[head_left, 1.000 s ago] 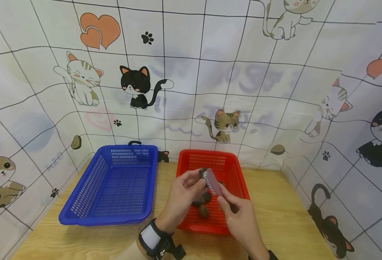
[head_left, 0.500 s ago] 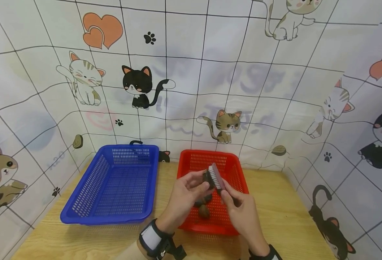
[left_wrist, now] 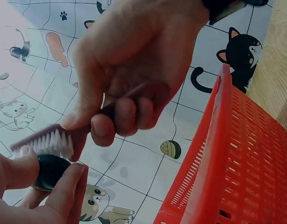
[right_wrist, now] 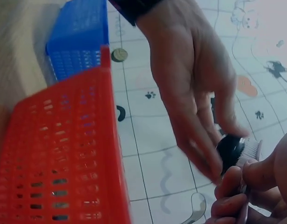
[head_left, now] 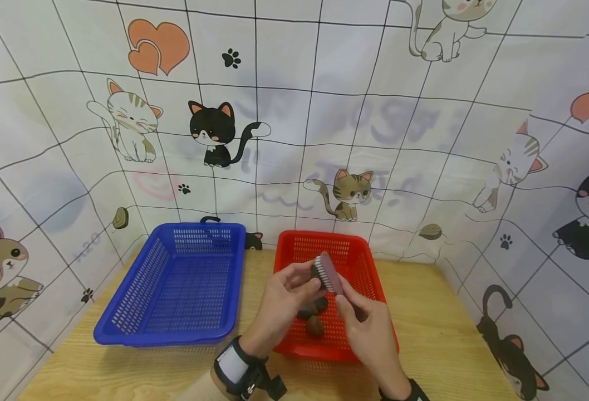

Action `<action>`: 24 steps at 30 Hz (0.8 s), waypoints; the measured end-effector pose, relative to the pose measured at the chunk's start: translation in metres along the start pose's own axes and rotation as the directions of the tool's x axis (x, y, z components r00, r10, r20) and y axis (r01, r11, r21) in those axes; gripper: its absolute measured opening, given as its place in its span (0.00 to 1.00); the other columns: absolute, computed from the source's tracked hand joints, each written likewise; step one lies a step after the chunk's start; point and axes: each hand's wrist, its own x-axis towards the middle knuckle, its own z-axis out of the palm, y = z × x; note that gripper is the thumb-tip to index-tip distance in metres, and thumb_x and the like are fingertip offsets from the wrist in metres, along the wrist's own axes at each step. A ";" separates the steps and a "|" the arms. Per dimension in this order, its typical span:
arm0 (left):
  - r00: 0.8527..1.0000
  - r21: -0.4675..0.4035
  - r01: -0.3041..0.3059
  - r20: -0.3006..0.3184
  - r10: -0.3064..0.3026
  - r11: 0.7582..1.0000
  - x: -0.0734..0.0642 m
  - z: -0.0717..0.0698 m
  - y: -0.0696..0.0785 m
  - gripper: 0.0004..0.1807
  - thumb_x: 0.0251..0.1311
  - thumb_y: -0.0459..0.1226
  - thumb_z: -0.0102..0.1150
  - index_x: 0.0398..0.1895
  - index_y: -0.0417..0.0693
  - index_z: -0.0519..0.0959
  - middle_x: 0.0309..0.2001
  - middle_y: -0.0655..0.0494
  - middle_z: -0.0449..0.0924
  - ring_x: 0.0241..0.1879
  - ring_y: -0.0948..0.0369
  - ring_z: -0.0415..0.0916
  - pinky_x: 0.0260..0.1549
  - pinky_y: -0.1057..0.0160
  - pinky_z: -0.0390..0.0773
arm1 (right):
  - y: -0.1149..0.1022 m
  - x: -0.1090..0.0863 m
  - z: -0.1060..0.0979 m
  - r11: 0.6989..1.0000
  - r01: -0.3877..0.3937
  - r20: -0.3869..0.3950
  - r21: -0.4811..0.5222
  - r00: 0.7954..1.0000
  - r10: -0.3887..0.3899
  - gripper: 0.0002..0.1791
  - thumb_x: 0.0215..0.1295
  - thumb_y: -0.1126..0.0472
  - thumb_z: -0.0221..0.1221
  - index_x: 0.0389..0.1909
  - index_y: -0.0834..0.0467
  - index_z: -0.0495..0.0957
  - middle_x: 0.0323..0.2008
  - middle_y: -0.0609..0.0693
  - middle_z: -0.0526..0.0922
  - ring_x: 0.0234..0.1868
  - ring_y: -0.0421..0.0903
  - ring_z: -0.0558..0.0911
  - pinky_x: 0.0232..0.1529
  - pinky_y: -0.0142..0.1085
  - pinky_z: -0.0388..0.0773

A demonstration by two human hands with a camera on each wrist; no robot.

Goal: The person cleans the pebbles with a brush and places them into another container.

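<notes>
My left hand (head_left: 279, 306) pinches a smooth, dark rounded stone (left_wrist: 49, 173) between thumb and fingers, above the red basket (head_left: 334, 352). Curled round the handle of a mauve brush (head_left: 331, 272) with white bristles is my right hand (head_left: 372, 331). The bristles touch the stone's upper side in the left wrist view. Below the hands, several dark and brown stones (head_left: 314, 326) lie in the red basket, partly covered by the left hand. In the right wrist view the stone looks black and glossy beside the bristles.
A blue plastic basket (head_left: 186, 295) stands left of the red one on the wooden table (head_left: 420, 328). White cloth (head_left: 284, 111) printed with cats and grid lines hangs behind and at both sides. Straps with small devices circle both wrists.
The brush has shifted back and forth slightly along the stone in small strokes. The left hand keeps its hold on the stone; the baskets stand where they were.
</notes>
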 end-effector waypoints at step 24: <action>0.998 0.005 -0.017 0.066 0.016 1.000 -0.001 -0.005 0.003 0.32 0.81 0.40 0.75 0.83 0.49 0.78 0.72 0.38 0.85 0.66 0.47 0.94 0.72 0.46 0.90 | 0.007 0.010 -0.018 0.988 -0.155 -0.029 -0.028 0.988 0.154 0.25 0.86 0.59 0.68 0.79 0.50 0.84 0.39 0.56 0.90 0.38 0.45 0.82 0.32 0.32 0.73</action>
